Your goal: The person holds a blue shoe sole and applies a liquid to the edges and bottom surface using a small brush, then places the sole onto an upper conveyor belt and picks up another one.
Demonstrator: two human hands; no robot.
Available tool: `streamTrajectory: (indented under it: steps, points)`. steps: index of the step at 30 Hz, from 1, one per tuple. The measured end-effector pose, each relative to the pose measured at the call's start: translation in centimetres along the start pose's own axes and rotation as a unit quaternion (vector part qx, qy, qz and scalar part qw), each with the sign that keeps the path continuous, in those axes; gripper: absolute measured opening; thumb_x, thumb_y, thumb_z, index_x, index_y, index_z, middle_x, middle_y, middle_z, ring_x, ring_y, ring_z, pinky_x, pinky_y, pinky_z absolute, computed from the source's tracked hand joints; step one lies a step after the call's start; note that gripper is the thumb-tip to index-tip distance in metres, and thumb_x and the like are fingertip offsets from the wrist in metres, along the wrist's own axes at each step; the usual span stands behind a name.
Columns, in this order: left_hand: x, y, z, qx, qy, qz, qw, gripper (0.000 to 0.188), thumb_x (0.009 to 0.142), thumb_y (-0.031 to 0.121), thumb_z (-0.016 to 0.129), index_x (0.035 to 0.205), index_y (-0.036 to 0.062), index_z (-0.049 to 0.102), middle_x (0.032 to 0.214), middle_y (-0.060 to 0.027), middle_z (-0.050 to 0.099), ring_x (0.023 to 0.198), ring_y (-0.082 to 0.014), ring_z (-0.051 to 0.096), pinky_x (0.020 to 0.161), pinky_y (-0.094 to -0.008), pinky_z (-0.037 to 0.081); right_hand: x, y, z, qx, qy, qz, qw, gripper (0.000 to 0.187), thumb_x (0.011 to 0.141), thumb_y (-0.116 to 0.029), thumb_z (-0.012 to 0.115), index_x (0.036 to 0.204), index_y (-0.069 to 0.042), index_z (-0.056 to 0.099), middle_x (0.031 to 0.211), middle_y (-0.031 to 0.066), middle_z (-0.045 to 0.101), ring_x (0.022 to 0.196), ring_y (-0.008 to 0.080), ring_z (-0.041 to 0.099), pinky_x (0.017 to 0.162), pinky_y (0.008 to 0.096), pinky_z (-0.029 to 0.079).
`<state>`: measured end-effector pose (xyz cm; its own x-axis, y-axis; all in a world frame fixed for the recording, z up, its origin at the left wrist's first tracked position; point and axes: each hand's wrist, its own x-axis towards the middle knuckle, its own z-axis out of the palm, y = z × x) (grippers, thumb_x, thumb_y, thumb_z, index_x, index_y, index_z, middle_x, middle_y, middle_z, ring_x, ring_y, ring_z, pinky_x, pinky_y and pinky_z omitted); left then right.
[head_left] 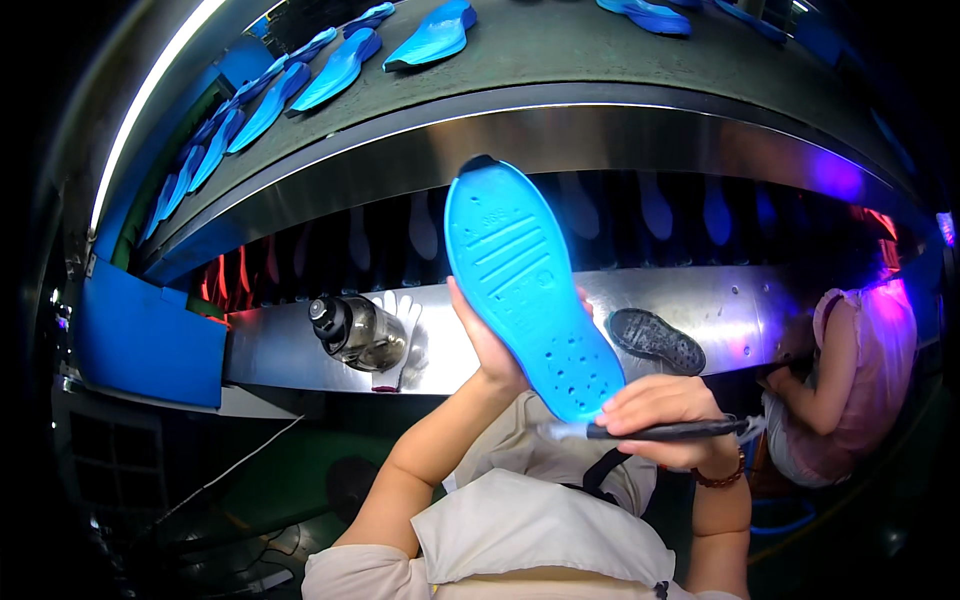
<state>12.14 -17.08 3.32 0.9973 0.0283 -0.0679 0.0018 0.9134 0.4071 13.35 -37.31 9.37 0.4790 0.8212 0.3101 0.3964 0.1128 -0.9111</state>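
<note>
A bright blue shoe sole (515,275), with raised ribs and small holes, is held up in front of me, tilted, with a black patch at its far end. My left hand (485,345) is closed round its left edge, with some fingers hidden behind it. At the sole's near end, my right hand (665,408) is closed on a slim black-handled tool (685,431) with a pale, blurred tip, its kind unclear. The right fingertips also meet the sole's edge. Just beyond that hand, a dark grey sole (657,338) lies on the metal ledge (700,300).
A dark-lidded clear bottle (365,335) stands on the ledge beside a white glove (403,318). Above runs a green conveyor belt (560,60) carrying several blue soles (342,70). Dark sole shapes (655,205) show in the recess below. Another person (865,370) sits at the right.
</note>
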Motion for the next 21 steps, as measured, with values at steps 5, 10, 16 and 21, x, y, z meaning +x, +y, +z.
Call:
streamTrajectory:
  steps: [5,10,16,21]
  points:
    - [0.6,0.5,-0.3,0.013,0.014,0.026,0.999,0.099,0.071,0.083,0.013,0.122,0.0031,0.041,0.101,-0.0201,0.057,0.087,-0.0317,0.059,0.076,-0.0458,0.049,-0.6,2.2,-0.1,-0.063,0.114,0.018,0.991,0.019,0.067,0.005,0.068,0.086,0.001,0.067,0.091,0.0111,0.067,0.088,0.0254,0.063,0.081,0.0340,0.049]
    - [0.7,2.2,0.2,-0.001,-0.071,0.017,0.997,0.100,0.073,0.082,0.008,0.126,0.0017,0.039,0.104,-0.0227,0.056,0.091,-0.0334,0.059,0.078,-0.0447,0.050,-1.5,3.1,-0.5,0.159,0.098,0.023,0.982,0.023,0.066,0.005,0.068,0.089,0.002,0.067,0.091,0.0139,0.067,0.097,0.0253,0.057,0.087,0.0334,0.045]
    - [-2.0,-1.5,1.8,-0.035,-0.068,0.000,0.997,0.082,0.084,0.067,0.024,0.135,0.0037,0.029,0.124,-0.0183,0.048,0.109,-0.0313,0.052,0.094,-0.0460,0.041,-0.4,3.2,2.8,0.395,0.298,0.107,0.862,0.021,0.076,0.003,0.061,0.097,0.005,0.062,0.099,0.0183,0.064,0.092,0.0221,0.062,0.083,0.0285,0.048]
    - [-2.1,0.1,-2.3,0.073,-0.089,-0.109,0.987,0.065,0.088,0.046,0.039,0.136,0.0033,0.029,0.126,-0.0181,0.047,0.110,-0.0289,0.052,0.094,-0.0412,0.042,-0.4,0.5,0.6,0.057,0.055,0.102,0.992,0.025,0.069,0.005,0.067,0.094,0.002,0.066,0.094,0.0169,0.066,0.083,0.0195,0.066,0.075,0.0263,0.051]
